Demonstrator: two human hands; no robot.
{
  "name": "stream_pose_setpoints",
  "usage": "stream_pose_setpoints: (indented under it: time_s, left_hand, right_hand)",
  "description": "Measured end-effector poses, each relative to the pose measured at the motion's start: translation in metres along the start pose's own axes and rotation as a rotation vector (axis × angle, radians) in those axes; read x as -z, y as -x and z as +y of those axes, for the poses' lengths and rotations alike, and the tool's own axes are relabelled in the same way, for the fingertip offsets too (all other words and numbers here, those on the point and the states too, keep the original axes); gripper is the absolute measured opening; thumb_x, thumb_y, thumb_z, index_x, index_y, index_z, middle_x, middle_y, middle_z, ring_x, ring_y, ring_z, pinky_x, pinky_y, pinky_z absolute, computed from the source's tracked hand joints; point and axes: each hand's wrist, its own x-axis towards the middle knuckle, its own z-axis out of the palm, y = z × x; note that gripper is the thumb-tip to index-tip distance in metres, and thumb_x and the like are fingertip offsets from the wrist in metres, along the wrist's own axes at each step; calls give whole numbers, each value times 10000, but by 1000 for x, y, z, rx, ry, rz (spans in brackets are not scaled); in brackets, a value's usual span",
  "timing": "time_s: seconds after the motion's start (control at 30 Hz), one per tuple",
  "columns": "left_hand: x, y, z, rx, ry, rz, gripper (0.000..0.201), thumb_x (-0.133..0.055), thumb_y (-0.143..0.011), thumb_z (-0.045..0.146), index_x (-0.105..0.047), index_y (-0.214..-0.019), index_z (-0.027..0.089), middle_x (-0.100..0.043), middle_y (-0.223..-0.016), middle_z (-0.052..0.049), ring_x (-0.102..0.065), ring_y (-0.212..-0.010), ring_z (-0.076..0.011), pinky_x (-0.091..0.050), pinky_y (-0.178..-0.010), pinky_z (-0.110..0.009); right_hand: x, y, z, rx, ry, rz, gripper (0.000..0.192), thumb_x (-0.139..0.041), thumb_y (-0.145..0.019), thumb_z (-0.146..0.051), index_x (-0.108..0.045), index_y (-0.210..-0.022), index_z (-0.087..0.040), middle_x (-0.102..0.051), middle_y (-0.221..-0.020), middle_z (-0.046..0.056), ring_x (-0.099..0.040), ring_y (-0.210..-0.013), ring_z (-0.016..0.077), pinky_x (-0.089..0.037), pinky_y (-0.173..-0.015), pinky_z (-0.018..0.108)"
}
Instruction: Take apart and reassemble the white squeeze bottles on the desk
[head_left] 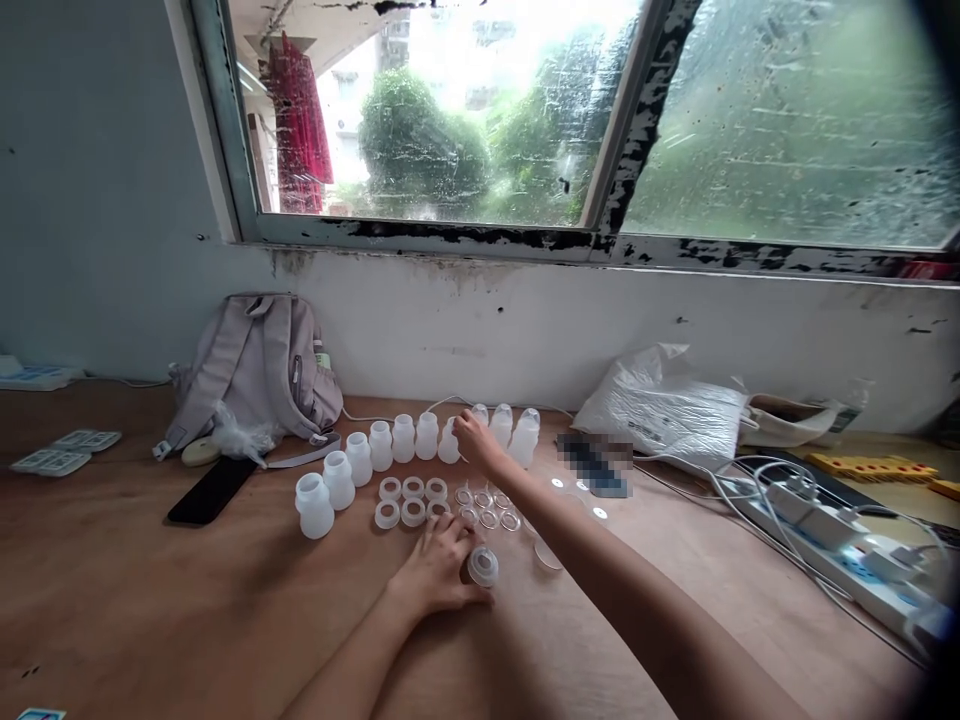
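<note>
My right hand (475, 436) reaches to the back row, its fingers closed at the rim of a frosted baby bottle (448, 445). My left hand (441, 562) rests on the table with its fingers apart, its thumb and fingers around but not visibly gripping a translucent collar ring with a nipple (483, 567). Open-topped bottles (339, 482) curve away to the left. Several bottles with clear domed caps (524, 438) stand right of my right hand. White collar rings (412, 512) lie in two rows beyond my left fingertips, with clear nipples (488, 518) beside them, partly behind my right forearm.
A clear round piece (548, 556) and small white discs (599, 513) lie right of my forearm. Behind are a backpack (255, 370) and a silver plastic package (667, 410). A black phone (212, 491) lies left; a power strip (832, 550) with cables runs along the right.
</note>
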Motion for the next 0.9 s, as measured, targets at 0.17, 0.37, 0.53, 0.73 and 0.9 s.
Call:
stream_pose_setpoints:
  time_s: [0.17, 0.37, 0.53, 0.73, 0.9]
  left_hand:
    - [-6, -1, 1, 35, -25, 24, 461, -660, -586, 462, -554, -964, 221, -514, -1100, -52, -407, -1037, -264, -303, -907, -417]
    - [7, -7, -12, 187, -54, 273, 347, -582, -681, 329, -528, -985, 169, -579, -932, -97, -493, -890, -265, -366, -796, -408]
    - [15, -9, -30, 274, -135, 430, 276, -524, -700, 258, -516, -959, 161, -570, -918, -107, -502, -885, -266, -379, -788, -399]
    - [15, -4, -29, 43, -93, 313, 311, -485, -652, 148, -492, -960, 193, -539, -977, -85, -492, -929, -235, -398, -803, -382]
    - [13, -3, -23, -34, -76, 255, 269, -543, -632, 213, -523, -899, 194, -552, -943, -80, -502, -895, -230, -406, -791, -378]
  right_hand:
    - [-3, -5, -1, -22, -22, 17, 211, -375, -823, -73, -580, -864, -104, -535, -948, 135, -518, -746, 165, -392, -635, 280]
    - [8, 19, -15, -48, -104, 146, 233, -340, -872, -196, -507, -1023, -137, -527, -1018, 112, -529, -799, 162, -398, -655, 263]
    - [4, 88, -39, 8, -404, 168, 183, -380, -853, -310, -506, -881, -180, -559, -710, 20, -521, -610, 129, -385, -572, 231]
    - [-20, 146, -50, -10, -577, 158, 168, -444, -778, -247, -445, -939, -198, -533, -678, -1, -474, -530, 112, -387, -531, 229]
    - [-26, 149, -40, -15, -615, 154, 122, -427, -699, -136, -443, -800, -202, -485, -611, -24, -432, -524, 108, -370, -528, 218]
